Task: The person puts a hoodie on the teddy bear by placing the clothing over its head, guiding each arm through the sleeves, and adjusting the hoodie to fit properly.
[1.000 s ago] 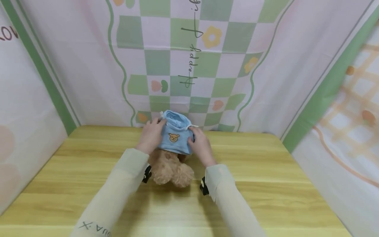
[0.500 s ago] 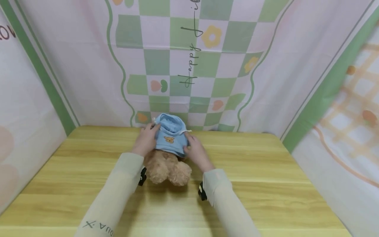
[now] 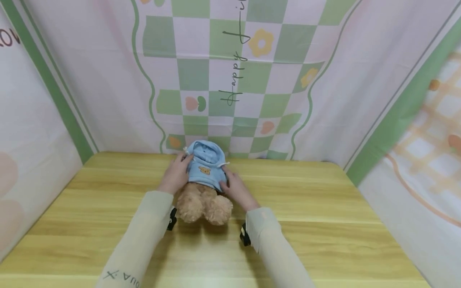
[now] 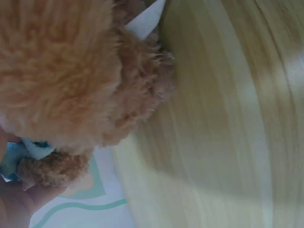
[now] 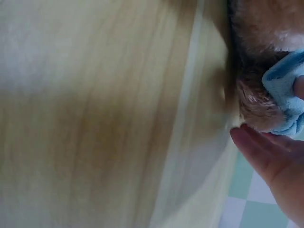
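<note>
Left hand (image 3: 174, 175) and right hand (image 3: 237, 188) gripped opposite sides of the hoodie (image 3: 206, 178), the plush (image 3: 199, 189) lying between them with its legs (image 3: 218, 210) jutting just below the grip; judged risk was the hoodie twisting askew, caused by one hand pulling harder.

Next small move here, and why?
Probably ease the blue hoodie toward the plush legs: its hood shows only blue inside, brown fur shows below its hem, and left hand and right hand grip its sides.

Backdrop (image 3: 225, 76) reads "Happy"; left sleeve (image 3: 134, 240) shows "X".
</note>
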Motion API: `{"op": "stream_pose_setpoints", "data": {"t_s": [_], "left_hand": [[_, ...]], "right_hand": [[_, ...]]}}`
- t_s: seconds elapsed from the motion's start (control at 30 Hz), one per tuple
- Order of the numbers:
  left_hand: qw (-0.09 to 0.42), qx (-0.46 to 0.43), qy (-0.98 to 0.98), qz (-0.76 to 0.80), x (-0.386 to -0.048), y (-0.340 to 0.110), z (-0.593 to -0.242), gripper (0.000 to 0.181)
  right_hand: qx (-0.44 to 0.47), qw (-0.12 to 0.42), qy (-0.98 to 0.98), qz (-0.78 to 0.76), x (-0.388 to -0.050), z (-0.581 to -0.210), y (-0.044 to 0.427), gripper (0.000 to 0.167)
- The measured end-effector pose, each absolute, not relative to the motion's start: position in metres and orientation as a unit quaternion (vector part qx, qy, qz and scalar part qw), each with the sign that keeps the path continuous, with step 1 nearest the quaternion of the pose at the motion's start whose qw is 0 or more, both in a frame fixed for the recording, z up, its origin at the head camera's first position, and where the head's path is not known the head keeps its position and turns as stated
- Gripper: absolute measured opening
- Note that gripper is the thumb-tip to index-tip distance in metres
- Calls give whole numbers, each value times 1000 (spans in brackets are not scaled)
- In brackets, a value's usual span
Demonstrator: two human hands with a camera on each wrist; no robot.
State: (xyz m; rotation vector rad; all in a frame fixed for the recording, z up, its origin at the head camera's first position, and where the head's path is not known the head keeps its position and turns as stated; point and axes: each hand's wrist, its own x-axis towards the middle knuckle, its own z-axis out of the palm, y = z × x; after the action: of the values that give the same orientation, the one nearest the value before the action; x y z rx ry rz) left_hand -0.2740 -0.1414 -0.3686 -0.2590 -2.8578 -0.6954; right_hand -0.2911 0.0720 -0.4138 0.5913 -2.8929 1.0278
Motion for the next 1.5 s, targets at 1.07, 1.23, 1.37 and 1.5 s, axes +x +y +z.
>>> {"op": "stream_pose_setpoints", "data": {"t_s": [1.07, 1.23, 1.37, 1.5], "left_hand": [[143, -87, -961, -220, -269, -131, -385, 41], [157, -111, -956, -222, -269, -125, -388, 39], [147, -114, -952, -244, -268, -122, -391, 39], [145, -113, -948, -260, -268, -119, -396, 39]], "right_hand": [[201, 115, -905, 356, -285, -405, 86, 36], [178, 111, -907, 366, -286, -401, 94, 37], [167, 106, -909, 367, -287, -399, 100, 37], [166, 106, -911, 363, -287, -397, 105, 37]]}}
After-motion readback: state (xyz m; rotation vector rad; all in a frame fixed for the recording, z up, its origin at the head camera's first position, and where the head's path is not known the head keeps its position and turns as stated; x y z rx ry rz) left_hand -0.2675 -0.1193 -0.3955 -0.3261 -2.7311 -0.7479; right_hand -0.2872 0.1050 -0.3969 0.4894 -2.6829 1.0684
